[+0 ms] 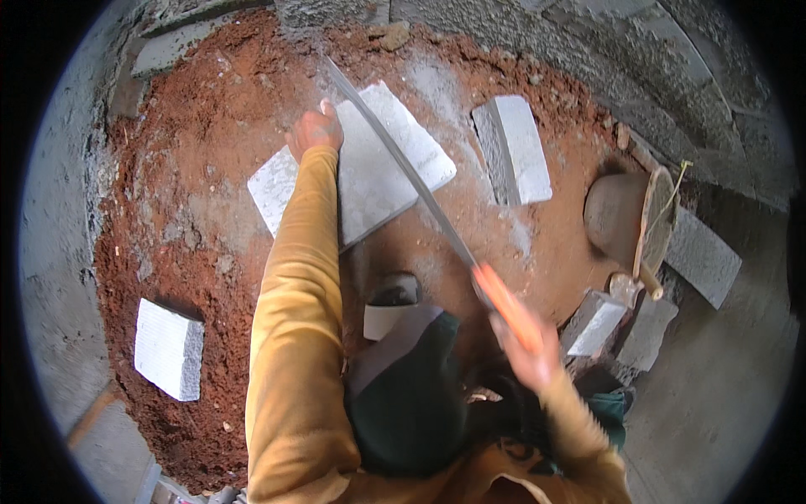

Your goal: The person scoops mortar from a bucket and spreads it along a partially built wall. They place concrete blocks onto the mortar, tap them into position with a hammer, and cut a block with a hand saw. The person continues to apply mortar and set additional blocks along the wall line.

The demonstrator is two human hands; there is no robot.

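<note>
Head — saw over block, shirt marking

- Floor: bare reddish-brown earth, trodden flatter toward the middle.
- Loose, crumbly soil banked along the left side and lower left; more along the upper edge.
- Pale grey dust over the earth, upper middle.
- Left wall: grey, cement-like, blotchy, bent by the lens.
- Far wall: grey, coarse and pitted, running across the top and down the upper right.
- Lower right: smoother grey concrete surface; floor or wall, cannot tell.
- Lower left: brown strip between grey surfaces.
- Light: soft, fairly even; right side dimmer.
</note>
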